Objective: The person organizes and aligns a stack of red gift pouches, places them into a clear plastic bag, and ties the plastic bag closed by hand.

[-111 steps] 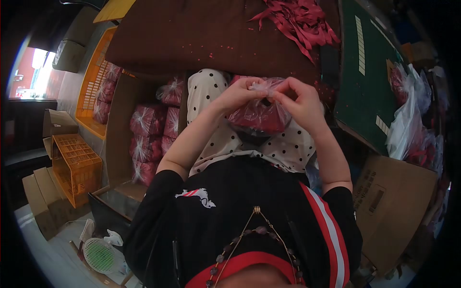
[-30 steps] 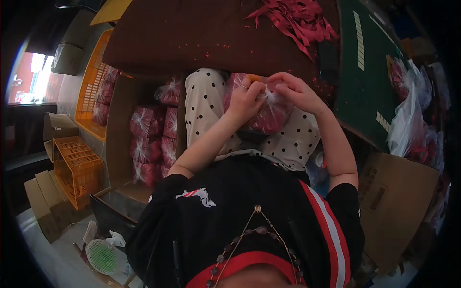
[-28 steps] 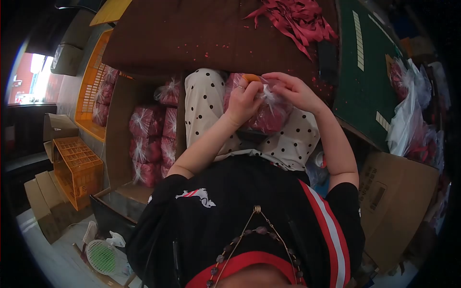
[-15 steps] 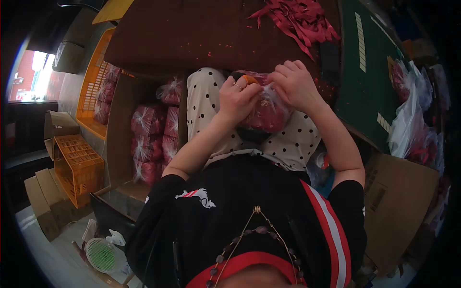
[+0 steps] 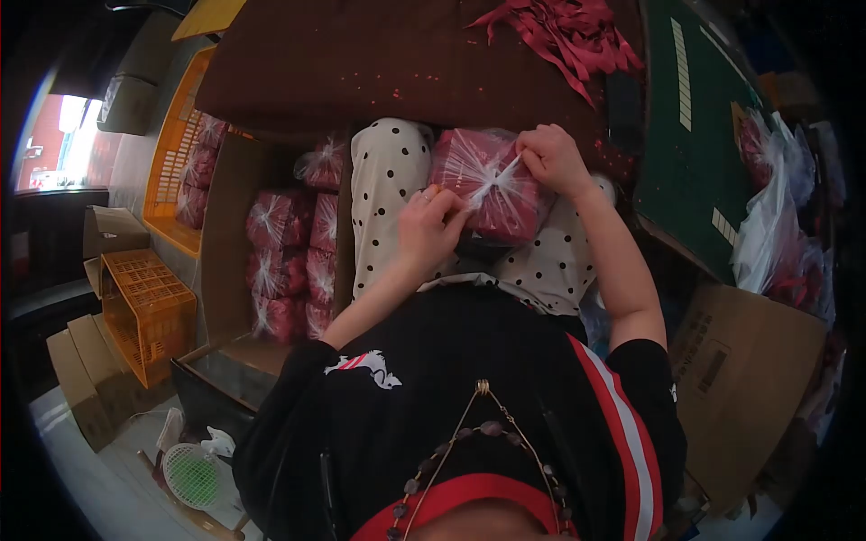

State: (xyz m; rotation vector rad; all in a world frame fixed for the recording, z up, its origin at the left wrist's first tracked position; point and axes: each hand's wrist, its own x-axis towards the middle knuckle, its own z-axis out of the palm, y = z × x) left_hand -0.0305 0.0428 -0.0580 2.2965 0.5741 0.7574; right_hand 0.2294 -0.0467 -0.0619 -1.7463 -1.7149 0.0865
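Note:
A red bundle in a clear plastic bag [image 5: 494, 185] lies on my lap between the knees, its plastic drawn together into a white knot on top. My left hand [image 5: 433, 224] pinches a twisted end of the plastic at the lower left of the knot. Something orange shows by its fingers, mostly hidden. At the upper right, my right hand [image 5: 552, 158] is closed on the other end, which stretches tight from the knot. A dark object, partly hidden, shows beneath the bundle.
A cardboard box [image 5: 225, 243] on the left holds several bagged red bundles [image 5: 275, 219]. Behind it is an orange crate [image 5: 161, 198]. Red ribbons [image 5: 573, 36] lie on the brown-covered table [image 5: 361, 54]; a green board [image 5: 690, 162] is right, above a cardboard box [image 5: 749, 379].
My hands have moved apart, the left down toward me, the right slightly down and outward. The knot and plastic ends between them have come into view, and the orange thing is now mostly hidden.

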